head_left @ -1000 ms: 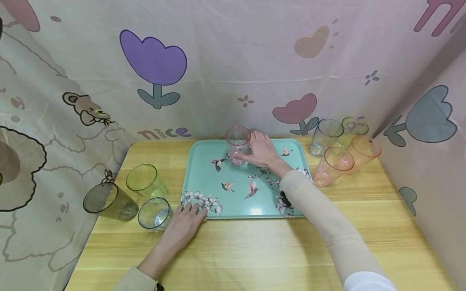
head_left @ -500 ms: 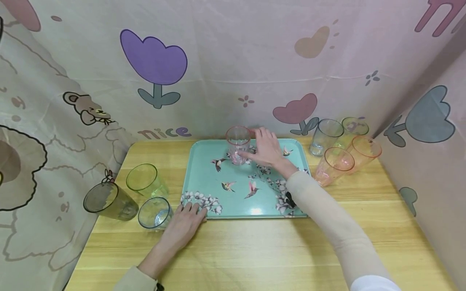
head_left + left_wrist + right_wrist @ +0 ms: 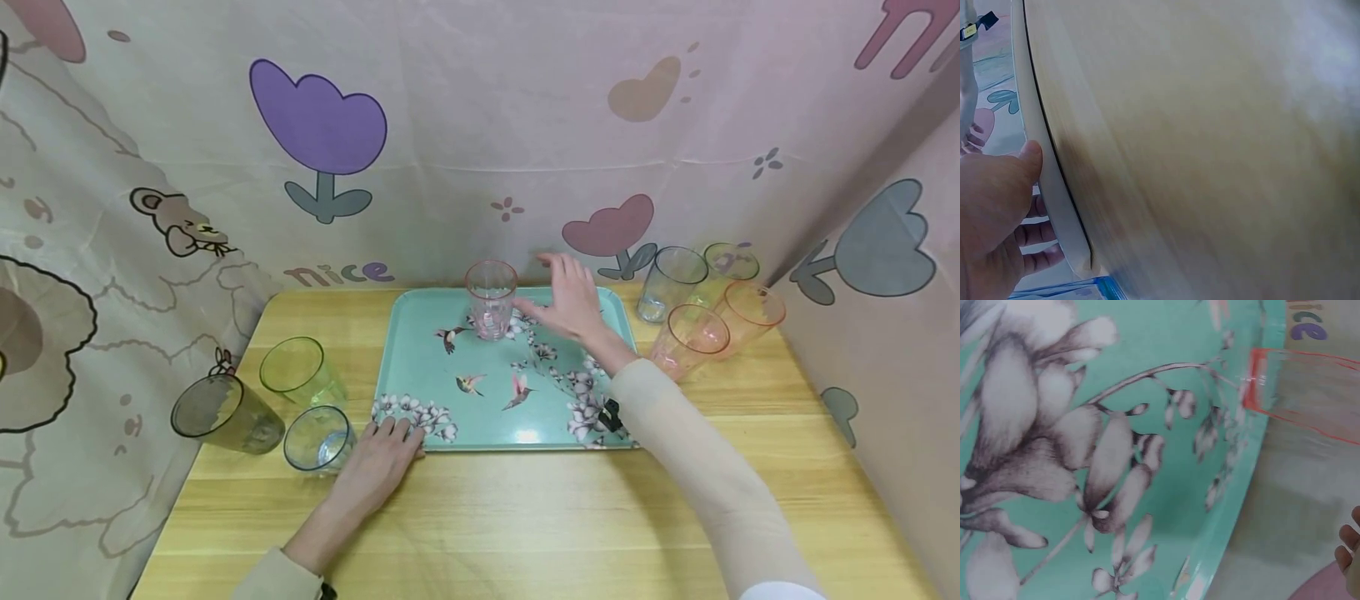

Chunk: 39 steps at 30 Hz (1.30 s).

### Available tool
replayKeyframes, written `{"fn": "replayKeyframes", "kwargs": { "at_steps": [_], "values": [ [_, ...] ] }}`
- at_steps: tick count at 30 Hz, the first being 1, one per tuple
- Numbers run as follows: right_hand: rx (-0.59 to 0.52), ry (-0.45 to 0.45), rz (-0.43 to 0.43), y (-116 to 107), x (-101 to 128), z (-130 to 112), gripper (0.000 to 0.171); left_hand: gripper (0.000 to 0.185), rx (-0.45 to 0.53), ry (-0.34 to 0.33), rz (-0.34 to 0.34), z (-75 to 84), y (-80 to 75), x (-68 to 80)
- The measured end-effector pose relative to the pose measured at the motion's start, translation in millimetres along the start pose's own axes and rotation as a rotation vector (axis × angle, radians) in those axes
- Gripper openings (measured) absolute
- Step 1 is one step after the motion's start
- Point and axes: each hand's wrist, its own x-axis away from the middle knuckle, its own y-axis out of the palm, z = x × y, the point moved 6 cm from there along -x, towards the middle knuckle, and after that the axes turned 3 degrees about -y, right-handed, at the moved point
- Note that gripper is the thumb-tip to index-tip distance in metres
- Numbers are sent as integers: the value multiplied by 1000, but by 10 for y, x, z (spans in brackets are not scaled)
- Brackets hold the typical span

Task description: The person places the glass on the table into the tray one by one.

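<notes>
Head view: right hand [image 3: 573,298] hovers open beside the clear pink-rimmed plastic cup [image 3: 491,298]; left hand [image 3: 378,460] presses flat on the teal floral tray [image 3: 420,367].

A clear pink-rimmed glass [image 3: 491,298] stands upright, mouth up and empty, on the far middle of the teal bird-and-blossom tray [image 3: 420,367], which lies flat in the centre of the tabletop [image 3: 525,517].

Beige sleeves, perhaps white above.
</notes>
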Motion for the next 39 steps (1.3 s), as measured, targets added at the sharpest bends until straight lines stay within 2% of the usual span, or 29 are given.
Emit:
{"fn": "replayKeyframes", "kwargs": {
  "at_steps": [6, 14, 21, 28, 39],
  "values": [
    [-20, -4, 64, -207, 73, -42, 134, 20, -3, 12, 12, -2, -14, -5],
    [-113, -33, 186, -467, 220, -104, 127, 21, -3, 35, 15, -20, -27, 1],
    [-109, -50, 229, -683, 406, -154, 124, 30, 14, 22, -45, -55, -7, 2],
    [-34, -61, 237, -874, 620, -161, 125, 30, 20, 15, -56, -49, 8, 5],
    [128, -47, 199, -1153, 940, -25, 123, 24, 25, -1, -80, -30, 8, -6]
  ]
}}
